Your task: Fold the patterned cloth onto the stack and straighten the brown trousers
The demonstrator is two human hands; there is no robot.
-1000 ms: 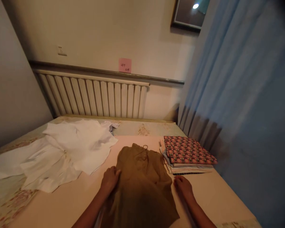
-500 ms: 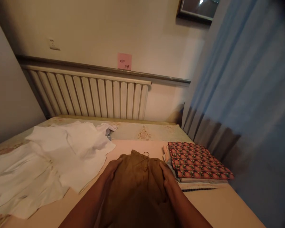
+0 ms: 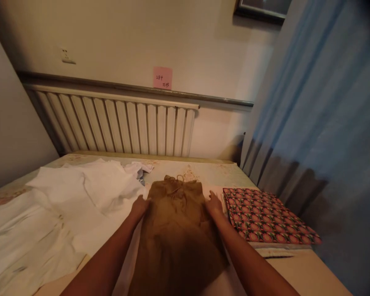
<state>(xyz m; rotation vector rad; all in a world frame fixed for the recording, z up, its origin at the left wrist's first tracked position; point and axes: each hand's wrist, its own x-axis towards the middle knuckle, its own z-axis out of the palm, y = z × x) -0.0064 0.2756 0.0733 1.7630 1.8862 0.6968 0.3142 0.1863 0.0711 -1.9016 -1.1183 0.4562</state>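
A pair of brown drawstring pants point(image 3: 175, 222) lies in front of me, waistband at the far end, with the cord loops showing at the top middle. At the upper left side of the pants, my left hand point(image 3: 140, 206) has its fingers closed on the edge of the cloth. My right hand point(image 3: 214, 204) is beside the upper right edge, its index finger and thumb apart and the cloth close by or just touching. The lower end of the pants runs out of view toward me.
White garments point(image 3: 86, 189) spread over the left of the bed. A folded stack with a red patterned cloth point(image 3: 265, 216) on top is at the right. Behind the bed stands a white radiator point(image 3: 120, 123); a blue curtain point(image 3: 320, 123) hangs at the right.
The pants have moved forward and now lie flatter and longer, the waistband farther from me. Both hands have moved outward a little, and the right fingers have come apart from the cloth.
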